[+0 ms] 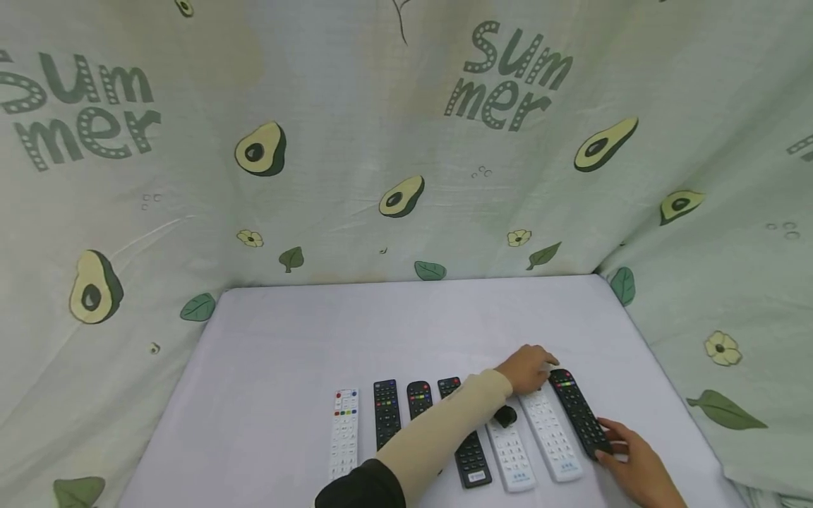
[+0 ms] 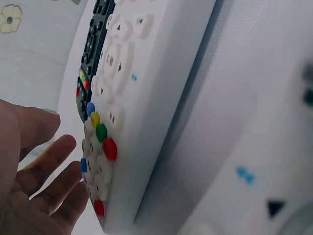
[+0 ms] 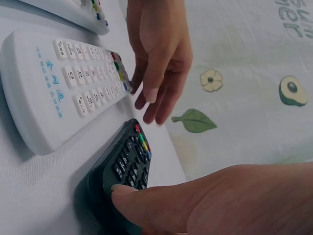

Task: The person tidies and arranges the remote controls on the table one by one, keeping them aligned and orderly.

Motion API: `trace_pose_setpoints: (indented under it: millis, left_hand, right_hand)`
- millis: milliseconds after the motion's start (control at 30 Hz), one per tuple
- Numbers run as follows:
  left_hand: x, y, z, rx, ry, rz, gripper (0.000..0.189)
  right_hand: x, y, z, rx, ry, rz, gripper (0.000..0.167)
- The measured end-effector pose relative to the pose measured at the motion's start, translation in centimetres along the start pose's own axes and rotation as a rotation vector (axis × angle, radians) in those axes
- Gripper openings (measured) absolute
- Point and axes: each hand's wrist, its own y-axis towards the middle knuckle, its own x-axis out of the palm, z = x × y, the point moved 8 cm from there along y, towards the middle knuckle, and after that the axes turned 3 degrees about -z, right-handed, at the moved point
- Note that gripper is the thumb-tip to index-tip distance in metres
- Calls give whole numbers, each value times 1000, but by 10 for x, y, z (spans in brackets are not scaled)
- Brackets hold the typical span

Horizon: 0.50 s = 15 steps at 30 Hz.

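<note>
My right hand grips the near end of a black remote control at the right end of a row, thumb on its near end. In the right wrist view that black remote lies on or just above the white table. My left hand reaches across to the far ends of the same black remote and the white remote control beside it. In the right wrist view the left hand's fingers hang loosely bent, holding nothing. Close up in the left wrist view, the white remote shows coloured buttons.
Left of these, another white remote and several black remotes stand in a row, partly hidden by my left sleeve. One white remote marks the row's left end. A printed curtain borders the white table.
</note>
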Motion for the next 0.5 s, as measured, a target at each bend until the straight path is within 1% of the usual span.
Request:
trace_pose_setpoints:
  millis: [200, 333, 500]
  left_hand:
    - [-20, -15, -16, 26, -30, 40, 35]
    - [-36, -25, -28, 10, -74, 73, 34]
    - [-57, -41, -45, -12, -166, 118, 34]
  right_hand:
    - [-5, 3, -3, -16, -21, -14, 63]
    - [-9, 6, -6, -27, -29, -15, 61]
    - [-12, 11, -10, -37, -49, -14, 60]
